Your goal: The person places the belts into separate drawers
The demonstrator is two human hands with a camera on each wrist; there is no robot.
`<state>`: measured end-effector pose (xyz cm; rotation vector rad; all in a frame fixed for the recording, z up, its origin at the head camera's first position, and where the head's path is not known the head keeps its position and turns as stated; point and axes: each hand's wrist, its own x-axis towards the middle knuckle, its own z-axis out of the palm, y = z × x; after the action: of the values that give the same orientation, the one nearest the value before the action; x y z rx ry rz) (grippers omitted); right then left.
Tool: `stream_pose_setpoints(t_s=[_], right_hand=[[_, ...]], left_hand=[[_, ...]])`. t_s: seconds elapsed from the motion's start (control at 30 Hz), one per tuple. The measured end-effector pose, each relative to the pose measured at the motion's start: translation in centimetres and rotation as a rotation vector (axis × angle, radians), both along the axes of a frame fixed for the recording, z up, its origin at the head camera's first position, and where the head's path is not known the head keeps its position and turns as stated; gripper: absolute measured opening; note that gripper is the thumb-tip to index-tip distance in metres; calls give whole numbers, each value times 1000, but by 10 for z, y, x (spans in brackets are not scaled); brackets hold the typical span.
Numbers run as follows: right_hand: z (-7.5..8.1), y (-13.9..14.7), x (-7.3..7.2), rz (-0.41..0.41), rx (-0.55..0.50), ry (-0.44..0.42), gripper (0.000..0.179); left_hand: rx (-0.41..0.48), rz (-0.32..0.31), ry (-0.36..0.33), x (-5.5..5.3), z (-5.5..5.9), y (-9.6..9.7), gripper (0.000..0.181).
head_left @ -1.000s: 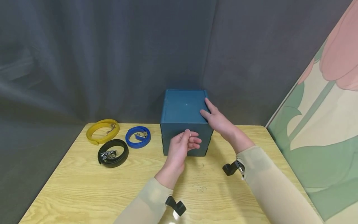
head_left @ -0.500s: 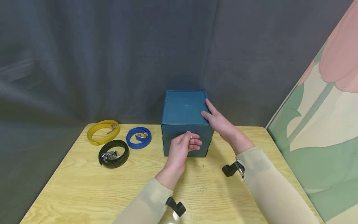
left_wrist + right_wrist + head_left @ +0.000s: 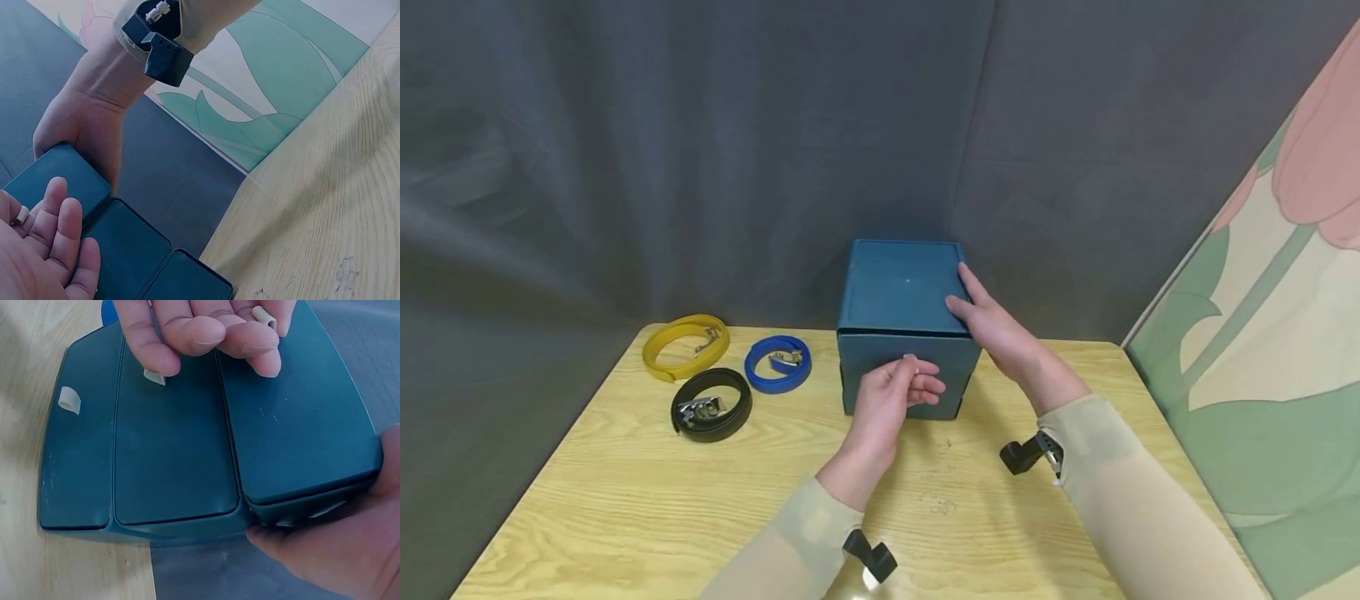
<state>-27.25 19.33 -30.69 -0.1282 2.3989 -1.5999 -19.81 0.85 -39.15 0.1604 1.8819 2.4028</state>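
Observation:
A dark teal three-drawer box stands at the back of the table. My left hand is in front of it, thumb and forefinger pinching the small cream pull tab of the top drawer. That drawer juts out slightly from the drawers below. My right hand grips the box's upper right edge, thumb on top and fingers along the side, partly hidden. The middle drawer and bottom drawer are flush and have cream tabs of their own.
Three coiled belts lie on the wooden table at the left: yellow, black and blue, each with a metal buckle. A grey curtain hangs right behind the box. A flower-patterned cloth borders the right side.
The top drawer has come forward a little, and a dark gap now shows along the box's upper front edge. Both hands keep their hold; the head view has shifted slightly.

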Motion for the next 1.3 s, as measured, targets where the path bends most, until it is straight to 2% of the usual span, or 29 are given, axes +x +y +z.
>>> stream_pose_setpoints(t_s=[0.6,1.3], right_hand=[[-7,-11,-4,-78,-147,-27,72],[-5,-6,-6,-87,-105,-27,73]], left_hand=[[-21,-13,24,13,-3,-9,45],[-62,-41,2,30,-1,-10,44]])
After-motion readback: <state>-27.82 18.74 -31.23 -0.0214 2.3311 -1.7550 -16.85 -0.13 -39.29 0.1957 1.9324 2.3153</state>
